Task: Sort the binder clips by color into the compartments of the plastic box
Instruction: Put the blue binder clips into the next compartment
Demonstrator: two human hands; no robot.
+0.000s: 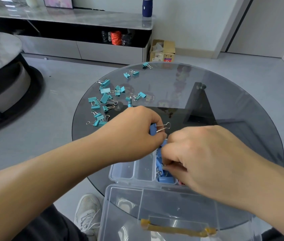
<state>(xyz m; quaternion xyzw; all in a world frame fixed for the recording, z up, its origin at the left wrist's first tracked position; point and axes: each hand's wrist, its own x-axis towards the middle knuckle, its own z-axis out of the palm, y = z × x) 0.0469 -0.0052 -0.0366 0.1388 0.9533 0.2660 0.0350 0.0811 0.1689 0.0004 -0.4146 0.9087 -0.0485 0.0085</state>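
Teal clips [105,100] lie loose on the far-left part of the glass bench [233,105], well apart from both hands; none sorted yet, by the look of it. Left hand [134,134] hovers just beyond the box [122,171]; its fingers [158,123] are pinched on a blue clip [153,129], wire handles pointing right. The two left compartments of the box appear empty; the third holds blue clips [163,173]; a trace of red shows at the next one, mostly hidden. Right hand [207,159] is down in the blue compartment, fingers curled at the clips there; whether they hold one cannot be told. The open lid [155,211] hangs over the near bench edge.

Risks, as judged: the hands are nearly touching over one compartment, so the held clip may be knocked loose or dropped into the wrong compartment; the overhanging lid could tip the box if pressed; teal and blue are close shades and may be mixed; the farthest teal clip sits at the bench rim and could be swept off.
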